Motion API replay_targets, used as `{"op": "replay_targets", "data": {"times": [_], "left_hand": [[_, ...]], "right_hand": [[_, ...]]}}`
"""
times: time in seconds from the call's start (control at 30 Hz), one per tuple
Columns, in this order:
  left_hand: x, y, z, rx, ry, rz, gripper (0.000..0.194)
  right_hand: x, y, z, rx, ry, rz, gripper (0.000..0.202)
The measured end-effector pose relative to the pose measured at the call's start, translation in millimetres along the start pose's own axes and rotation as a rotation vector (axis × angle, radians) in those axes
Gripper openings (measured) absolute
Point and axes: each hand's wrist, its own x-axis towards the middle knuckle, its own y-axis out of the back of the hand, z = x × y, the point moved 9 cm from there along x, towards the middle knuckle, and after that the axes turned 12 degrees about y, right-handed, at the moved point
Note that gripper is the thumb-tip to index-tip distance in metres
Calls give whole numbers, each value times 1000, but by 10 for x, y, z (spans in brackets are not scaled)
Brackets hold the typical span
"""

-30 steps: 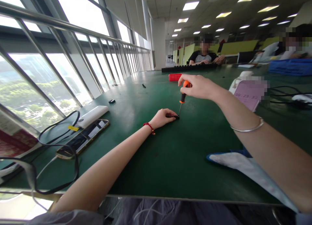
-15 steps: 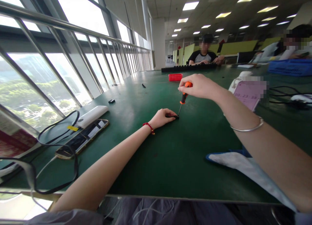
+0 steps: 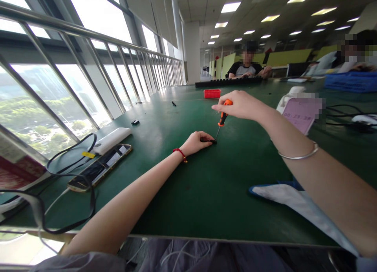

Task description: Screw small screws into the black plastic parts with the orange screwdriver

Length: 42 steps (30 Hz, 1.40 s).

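One small black part point(image 3: 211, 140) sits on the green surface point(image 3: 224, 185), mid-scene, pinned flat under my left hand point(image 3: 196, 142), fingers pressed down on its near-left end. Screwdriver point(image 3: 222, 116) tip is planted on the part, shaft tilted, orange-black handle up and to the right. My right hand point(image 3: 240, 105) is clenched round the handle top, thumb and fingers wrapping it, wrist raised off the surface. Near right: a white-and-blue cloth point(image 3: 291, 203) under my right forearm. Right of the hand: a pink device point(image 3: 300, 113), screen blurred. Left: a white power bank point(image 3: 111, 140) just beside a phone point(image 3: 98, 168), black cable point(image 3: 69, 185) looping over them. Far: a red tray point(image 3: 212, 93), then a long black strip point(image 3: 228, 81) in front of a seated person point(image 3: 247, 65).
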Motion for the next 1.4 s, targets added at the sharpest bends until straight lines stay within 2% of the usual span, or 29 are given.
{"op": "replay_targets", "data": {"times": [0.1,0.17,0.4,0.63,0.7,0.8,1.03,1.1,1.27,1.4], "left_hand": [[8,0,-14,-1,2,0,21],[11,2,-22,4,4,4,21],[9,-6,-11,-11,-2,-8,21],[12,-1,-23,4,-2,5,21],[11,-1,-24,10,0,5,21],[9,1,-19,12,-2,6,21],[10,-1,-28,4,6,3,21],[8,2,-25,8,8,5,21],[3,-1,-17,3,7,2,21],[2,7,-19,-4,13,9,20]], "right_hand": [[8,-9,-10,11,29,5,18],[12,-13,-1,17,33,8,26],[-2,13,-5,-17,24,19,22],[-10,8,18,-48,0,12,33],[1,21,16,-58,12,30,24],[8,8,25,-39,7,23,31],[6,17,28,-65,0,20,20],[10,9,27,-55,3,11,27],[-1,-1,57,-41,-30,-9,30],[-4,11,-7,-10,18,0,20]]}}
